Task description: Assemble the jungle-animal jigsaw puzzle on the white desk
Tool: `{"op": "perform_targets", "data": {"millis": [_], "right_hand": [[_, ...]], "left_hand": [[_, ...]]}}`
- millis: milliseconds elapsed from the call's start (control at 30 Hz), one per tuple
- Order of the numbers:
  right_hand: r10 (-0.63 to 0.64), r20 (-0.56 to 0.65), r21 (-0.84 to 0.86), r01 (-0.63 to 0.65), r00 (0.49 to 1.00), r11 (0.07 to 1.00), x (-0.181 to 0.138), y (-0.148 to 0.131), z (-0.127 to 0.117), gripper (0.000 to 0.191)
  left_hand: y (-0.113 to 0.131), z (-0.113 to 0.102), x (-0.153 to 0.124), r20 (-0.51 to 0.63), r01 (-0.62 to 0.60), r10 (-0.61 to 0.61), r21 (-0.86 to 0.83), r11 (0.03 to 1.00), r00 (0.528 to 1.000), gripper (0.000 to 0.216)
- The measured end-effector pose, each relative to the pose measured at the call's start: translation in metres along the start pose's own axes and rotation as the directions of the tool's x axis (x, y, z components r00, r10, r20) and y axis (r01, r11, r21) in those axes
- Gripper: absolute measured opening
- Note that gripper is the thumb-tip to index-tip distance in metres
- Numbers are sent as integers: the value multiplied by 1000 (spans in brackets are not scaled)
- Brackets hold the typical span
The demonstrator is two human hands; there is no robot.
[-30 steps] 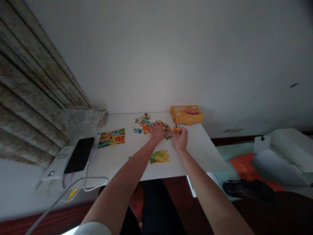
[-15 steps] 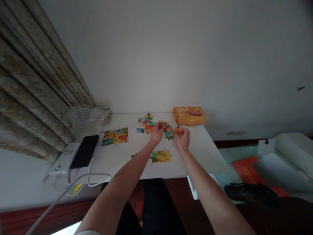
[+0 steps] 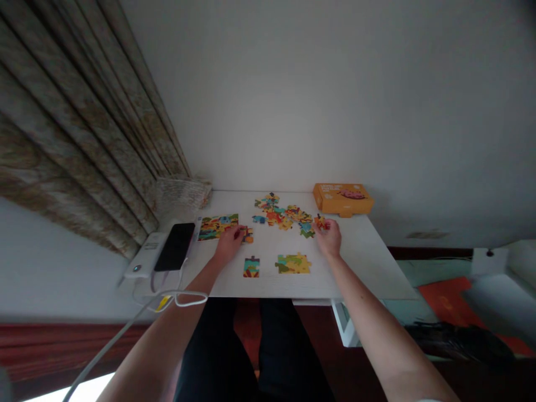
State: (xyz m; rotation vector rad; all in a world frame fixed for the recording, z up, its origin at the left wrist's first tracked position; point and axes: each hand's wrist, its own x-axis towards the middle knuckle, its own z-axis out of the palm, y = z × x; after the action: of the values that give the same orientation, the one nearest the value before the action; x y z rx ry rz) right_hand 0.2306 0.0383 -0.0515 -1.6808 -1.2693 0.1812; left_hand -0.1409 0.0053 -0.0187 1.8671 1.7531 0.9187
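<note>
Right hand (image 3: 329,238) grips puzzle pieces (image 3: 320,221) near a blurrily lettered box (image 3: 343,200).

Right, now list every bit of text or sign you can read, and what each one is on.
"LEVEL UP! PUZZLES": probably, in blurred white lettering on the orange box; its smaller marks are unreadable.
White device: grey print, too small to read.
Picture card: small mark in its far left corner, illegible.
Orange item at the lower right: faint mark, too blurred to make out.
Nothing else can be read.
</note>
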Motion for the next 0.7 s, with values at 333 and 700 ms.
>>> {"op": "perform_targets", "data": {"millis": [333,700], "right_hand": [[-31,17,2,31,999,1000,1,5,-1,52],[-305,150,8,307,941,952,-6,-7,-5,48]], "left_hand": [[8,5,-22,17,-255,274,420,871,962,32],[3,4,-34,170,-366,325,367,856,930,39]]}}
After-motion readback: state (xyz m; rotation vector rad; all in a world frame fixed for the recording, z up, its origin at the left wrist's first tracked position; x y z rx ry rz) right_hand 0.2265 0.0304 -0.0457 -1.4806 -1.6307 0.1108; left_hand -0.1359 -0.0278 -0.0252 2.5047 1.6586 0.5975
